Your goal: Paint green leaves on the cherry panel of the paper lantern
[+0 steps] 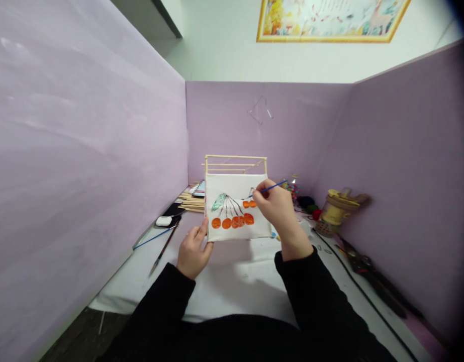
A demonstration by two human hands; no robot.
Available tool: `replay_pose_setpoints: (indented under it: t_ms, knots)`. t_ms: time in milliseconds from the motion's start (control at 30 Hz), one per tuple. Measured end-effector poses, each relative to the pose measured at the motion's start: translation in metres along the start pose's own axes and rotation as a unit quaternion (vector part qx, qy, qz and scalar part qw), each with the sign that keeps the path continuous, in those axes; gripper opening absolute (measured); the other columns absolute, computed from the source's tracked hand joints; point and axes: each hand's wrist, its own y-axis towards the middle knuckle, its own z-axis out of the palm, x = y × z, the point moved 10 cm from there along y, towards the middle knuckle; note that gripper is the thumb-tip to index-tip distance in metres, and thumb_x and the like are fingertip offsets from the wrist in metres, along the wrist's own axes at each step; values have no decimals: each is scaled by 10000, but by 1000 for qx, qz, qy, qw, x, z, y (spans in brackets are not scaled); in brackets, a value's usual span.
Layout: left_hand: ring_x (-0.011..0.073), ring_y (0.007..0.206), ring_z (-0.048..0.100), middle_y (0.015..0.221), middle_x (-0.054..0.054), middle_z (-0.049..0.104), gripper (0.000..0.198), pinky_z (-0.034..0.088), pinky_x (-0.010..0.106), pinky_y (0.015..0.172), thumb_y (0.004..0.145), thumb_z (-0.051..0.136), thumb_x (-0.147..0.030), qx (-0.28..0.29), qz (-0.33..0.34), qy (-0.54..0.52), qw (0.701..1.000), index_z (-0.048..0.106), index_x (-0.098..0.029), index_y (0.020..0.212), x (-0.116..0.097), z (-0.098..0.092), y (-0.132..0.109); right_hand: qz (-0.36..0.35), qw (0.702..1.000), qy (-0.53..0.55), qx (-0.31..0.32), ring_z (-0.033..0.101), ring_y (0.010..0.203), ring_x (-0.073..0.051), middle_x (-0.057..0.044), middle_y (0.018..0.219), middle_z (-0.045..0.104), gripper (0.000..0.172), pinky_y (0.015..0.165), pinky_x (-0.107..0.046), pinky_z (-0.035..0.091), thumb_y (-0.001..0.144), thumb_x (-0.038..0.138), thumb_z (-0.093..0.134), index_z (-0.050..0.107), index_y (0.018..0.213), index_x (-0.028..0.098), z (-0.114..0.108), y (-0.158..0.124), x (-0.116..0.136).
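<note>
— While both hands are up over the table, what is the biggest thing around them?

— Three purple walls (84, 151): one to the left of the left hand, one to the right of the right hand, one beyond both. Under the forearms lies one white sheet (239, 281).

— And what do the hands hold?

— One wooden frame (235, 162) stands just beyond them, with one cloth panel (235, 187) across its near face. The left hand (192, 251) pinches the panel's lower left corner between thumb and fingers. The right hand (277, 206) is closed around one blue brush (275, 187), whose tip meets the panel near its upper right. The hands are apart, with the panel between them.

— Anything off to the sides?

— Right of the right hand, one jar (332, 216) with yellow contents. Beyond the left hand, one stack of wooden sticks (190, 201). Left of the left hand, two loose brushes, a blue-handled one (152, 238) and a dark one (163, 250), and one white case (164, 220).

— What is painted on the panel?

— One green leaf (218, 202), dark stems, and orange rounds (226, 222): two beside the brush tip, and a lower row of four or five. Two of those overlap, so I cannot tell exactly.
</note>
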Motion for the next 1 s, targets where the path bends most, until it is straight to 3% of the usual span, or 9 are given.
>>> replay_pose_setpoints:
  t_ms: [267,500,1000]
  knots:
    - [175,773,576,858,39,567,619,505,293,733,845,530,-193,1,-7,7,1000,349,-228,1436,-2,-1,1,12,994,108,-22,510,520,-118,17,545,565,152,555,-237,371,745,311,561,548,659,186,-13,0,-2]
    - [172,759,571,858,42,568,619,506,288,720,846,533,-199,-1,0,12,1000,351,-218,1437,-2,-2,1,-1,966,254,-46,520,544,-110,10,609,581,240,531,-221,397,810,406,580,562,739,178,18,-9,0]
    - [172,759,575,844,39,566,627,503,289,728,842,530,-191,-5,1,9,1000,347,-223,1440,-3,-2,1,-32,980,184,-68,509,581,-114,19,628,564,265,600,-236,403,844,435,549,575,749,188,28,-13,0]
